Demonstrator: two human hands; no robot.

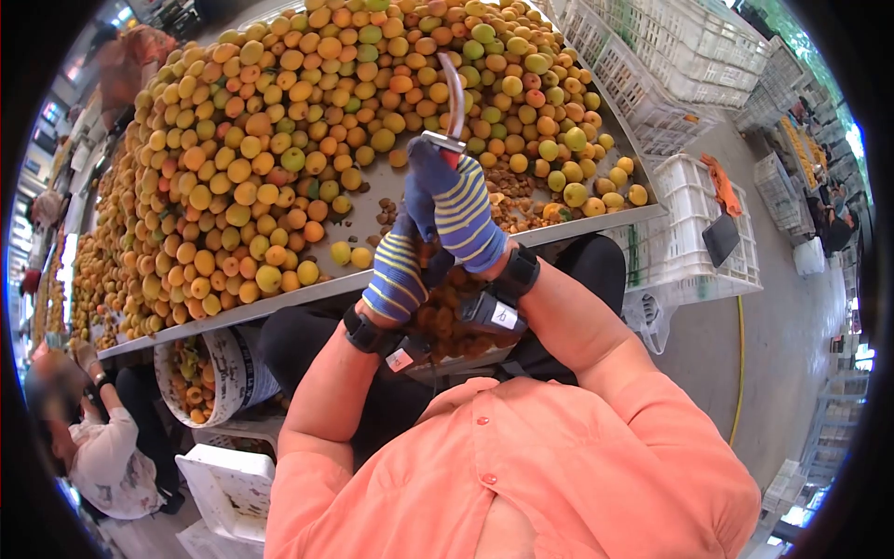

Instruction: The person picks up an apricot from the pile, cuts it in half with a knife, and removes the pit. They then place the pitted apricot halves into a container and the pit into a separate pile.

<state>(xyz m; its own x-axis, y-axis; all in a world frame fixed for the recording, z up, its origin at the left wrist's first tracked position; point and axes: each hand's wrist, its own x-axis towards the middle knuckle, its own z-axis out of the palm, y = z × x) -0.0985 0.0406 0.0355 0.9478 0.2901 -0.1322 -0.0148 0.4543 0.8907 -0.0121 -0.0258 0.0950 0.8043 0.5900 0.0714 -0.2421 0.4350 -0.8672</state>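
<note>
My right hand, in a blue glove with yellow stripes, is closed round a hand tool with a long curved metal piece. A bit of red shows on the tool where it meets my fingers, and its tip points away over the fruit. My left hand, gloved alike, is closed right against my right hand; whatever its fingers hold is hidden. Both hands are above the near edge of a metal table heaped with apricots. Small brown pits and scraps lie just beyond my right hand.
Below my hands, between my legs, is a container of orange fruit. A white bucket of fruit and a white basin stand at left, near a seated person. Crates stand at right, one with an orange glove.
</note>
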